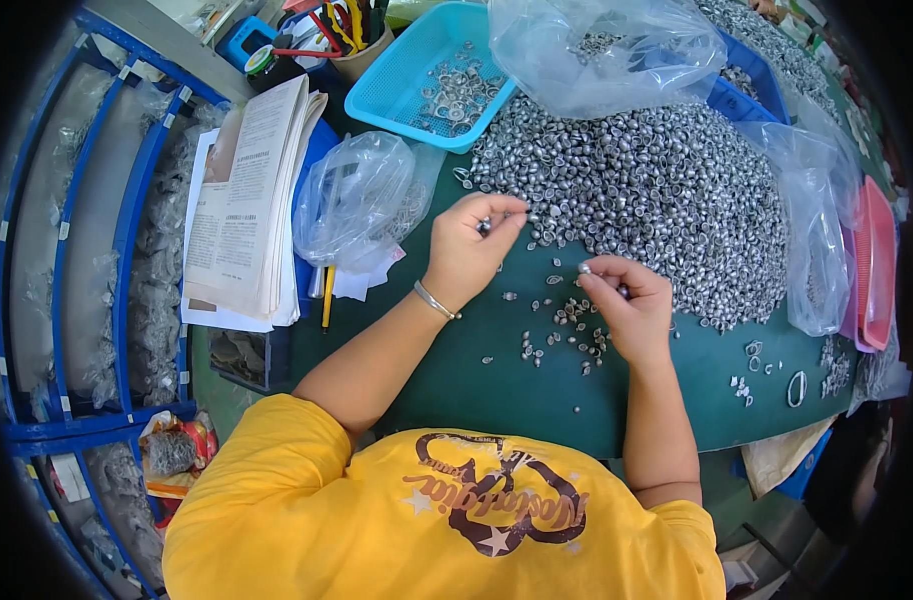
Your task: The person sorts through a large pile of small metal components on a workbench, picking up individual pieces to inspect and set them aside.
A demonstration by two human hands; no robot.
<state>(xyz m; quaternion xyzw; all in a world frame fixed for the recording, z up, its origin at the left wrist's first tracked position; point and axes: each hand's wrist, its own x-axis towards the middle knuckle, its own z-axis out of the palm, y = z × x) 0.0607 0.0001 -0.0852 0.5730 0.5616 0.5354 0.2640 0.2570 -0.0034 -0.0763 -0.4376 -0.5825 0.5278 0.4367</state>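
A large heap of small rounded silver metal pieces (667,200) covers the far middle and right of a green tabletop (432,370). My left hand (469,245), with a bangle at the wrist, is at the heap's near left edge. Its fingers are curled around several metal pieces, and thumb and forefinger meet at the tip. To the right, my right hand (637,305) pinches one metal piece (584,268) between thumb and forefinger. More pieces show inside its curled fingers. A loose scatter of metal pieces (567,320) lies on the table just left of my right hand.
A turquoise basket (377,105) with ring-like parts stands at the far left of the heap. Clear plastic bags (352,205), newspapers (242,200) and a yellow pen (328,298) lie left. Red trays (877,265) stand at right. Blue shelving (137,230) lines the left.
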